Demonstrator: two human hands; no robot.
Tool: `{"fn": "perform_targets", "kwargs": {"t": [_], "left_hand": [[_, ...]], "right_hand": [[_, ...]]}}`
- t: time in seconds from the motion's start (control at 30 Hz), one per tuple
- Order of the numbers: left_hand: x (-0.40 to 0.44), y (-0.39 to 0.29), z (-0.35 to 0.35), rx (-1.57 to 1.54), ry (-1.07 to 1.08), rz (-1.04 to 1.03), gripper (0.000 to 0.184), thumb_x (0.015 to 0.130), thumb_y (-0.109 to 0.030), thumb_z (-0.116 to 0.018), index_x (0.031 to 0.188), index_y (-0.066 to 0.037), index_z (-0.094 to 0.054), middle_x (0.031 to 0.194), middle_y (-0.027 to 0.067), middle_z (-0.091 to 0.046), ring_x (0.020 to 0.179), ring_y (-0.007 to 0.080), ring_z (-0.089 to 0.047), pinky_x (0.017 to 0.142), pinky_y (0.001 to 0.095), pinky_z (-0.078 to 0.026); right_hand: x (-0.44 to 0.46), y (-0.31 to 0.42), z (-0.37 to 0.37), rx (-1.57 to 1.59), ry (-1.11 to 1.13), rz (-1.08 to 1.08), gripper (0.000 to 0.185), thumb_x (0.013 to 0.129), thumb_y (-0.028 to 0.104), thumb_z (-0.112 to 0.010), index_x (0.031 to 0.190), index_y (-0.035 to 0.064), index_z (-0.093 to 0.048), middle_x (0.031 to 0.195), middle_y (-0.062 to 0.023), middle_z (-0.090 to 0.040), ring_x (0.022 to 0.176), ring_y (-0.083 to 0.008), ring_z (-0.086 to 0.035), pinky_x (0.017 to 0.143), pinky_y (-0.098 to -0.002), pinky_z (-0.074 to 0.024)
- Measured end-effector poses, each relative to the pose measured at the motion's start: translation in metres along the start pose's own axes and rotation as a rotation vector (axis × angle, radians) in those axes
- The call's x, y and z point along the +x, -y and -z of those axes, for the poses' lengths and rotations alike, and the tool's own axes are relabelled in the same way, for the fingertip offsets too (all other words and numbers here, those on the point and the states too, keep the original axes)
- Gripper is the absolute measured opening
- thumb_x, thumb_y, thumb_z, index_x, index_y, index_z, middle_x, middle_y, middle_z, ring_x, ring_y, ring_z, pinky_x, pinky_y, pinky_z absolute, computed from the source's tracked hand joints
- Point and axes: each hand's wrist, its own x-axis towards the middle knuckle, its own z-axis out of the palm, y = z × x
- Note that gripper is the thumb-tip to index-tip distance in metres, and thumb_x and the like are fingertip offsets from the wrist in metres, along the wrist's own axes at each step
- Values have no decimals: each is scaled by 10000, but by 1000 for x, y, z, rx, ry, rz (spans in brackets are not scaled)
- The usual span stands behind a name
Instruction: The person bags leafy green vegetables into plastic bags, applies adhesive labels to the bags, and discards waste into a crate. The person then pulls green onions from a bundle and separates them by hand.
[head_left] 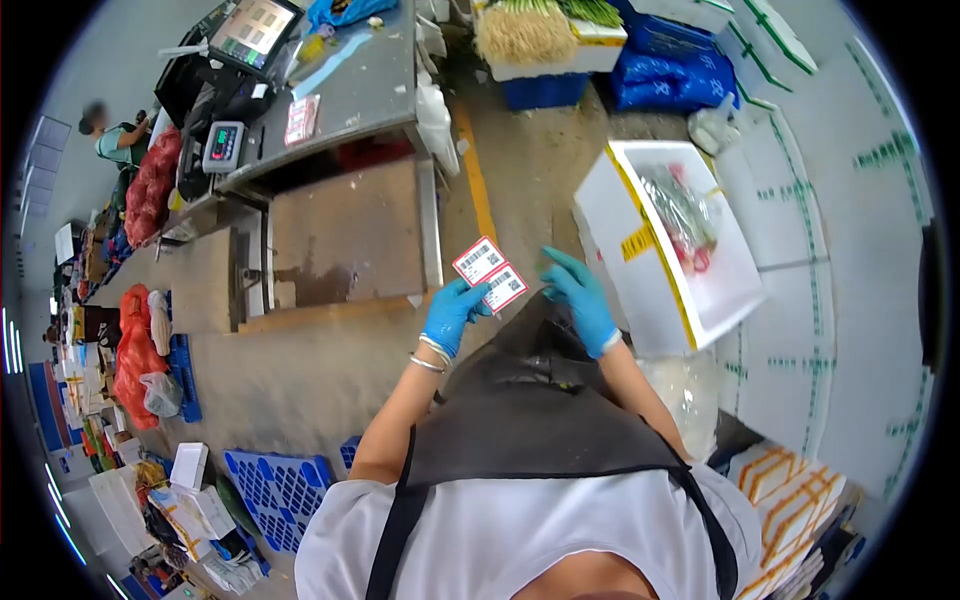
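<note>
Hovering over the yellow-striped floor [290, 380], left fingers [473, 296] clamp labels [480, 260], right fingers [568, 270] spread.

One head-worn view, faced forward and steeply down.
The left hand [455, 317] and right hand [580, 297] are seen from above, near mid-frame; the apron [540, 430] is caught below them, closer, the bench [382, 88] beyond the left hand, the box [605, 200] beside the right. The wide scene is bowed, its corners rounded off in black.
</note>
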Motion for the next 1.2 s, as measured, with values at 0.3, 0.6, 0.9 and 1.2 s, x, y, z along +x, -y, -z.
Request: {"fn": "perform_targets", "kwargs": {"t": [0.3, 0.6, 0.9, 1.2], "left_hand": [[227, -98, 34, -213, -247, -19, 206, 911, -151, -607, 1072, -27, -639, 915, 46, -672, 739, 98, -614, 638, 219, -456], [393, -180, 121, -167, -567, -122, 134, 904, -241, -632, 871, -112, -621, 741, -3, -601, 700, 108, -594, 601, 259, -419], [627, -167, 315, -528, -800, -92, 102, 865, -101, -672, 859, -9, -628, 777, 104, -667, 591, 171, -620, 446, 229, -418], [636, -221, 303, -474, -1188, 62, 285, 857, -189, -698, 698, 4, -562, 681, 81, -558, 572, 179, -525, 524, 290, -469]], "right_hand": [[252, 9, 145, -165, -14, -288, 276, 963, 258, -558, 1167, 105, -662, 882, -14, -665, 705, -80, -589, 672, -228, -486], [505, 115, 101, -413, 296, -149, 300, 955, 278, -549, 1183, 122, -666, 956, -23, -656, 785, -98, -577, 749, -245, -487], [689, 205, 12, -348, 102, -155, 305, 925, 279, -609, 1077, 20, -661, 909, -74, -674, 761, -145, -633, 697, -292, -531], [890, 177, 48, -950, -377, -169, 649, 825, 521, -630, 1092, -71, -641, 1047, -263, -667, 938, -366, -660, 843, -415, -499]]}}
